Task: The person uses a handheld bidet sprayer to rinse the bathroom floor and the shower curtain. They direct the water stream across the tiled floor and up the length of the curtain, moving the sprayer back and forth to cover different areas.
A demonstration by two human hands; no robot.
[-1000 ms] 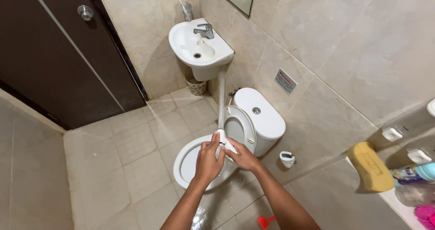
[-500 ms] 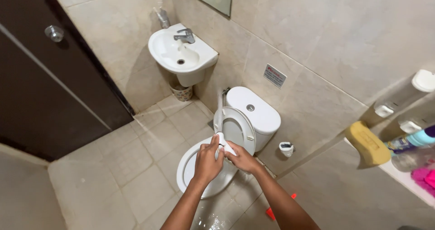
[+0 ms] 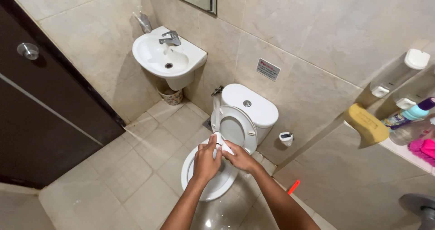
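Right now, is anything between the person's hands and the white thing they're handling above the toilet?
Nothing visible: the left hand and right hand both already grip the white object, held over the open toilet bowl.

White toilet (image 3: 247, 117), white sink (image 3: 168, 58), dark brown door (image 3: 41, 117), beige tiles (image 3: 326, 35)

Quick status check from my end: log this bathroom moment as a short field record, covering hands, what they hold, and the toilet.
left hand: closed round a small white object, over the bowl
right hand: gripping the same object from the other side
object kind: cannot tell
white ceramic toilet: seat and lid raised against the tank
white wall-mounted sink: left of the toilet, on the tiled wall
yellow sponge: on the ledge at right
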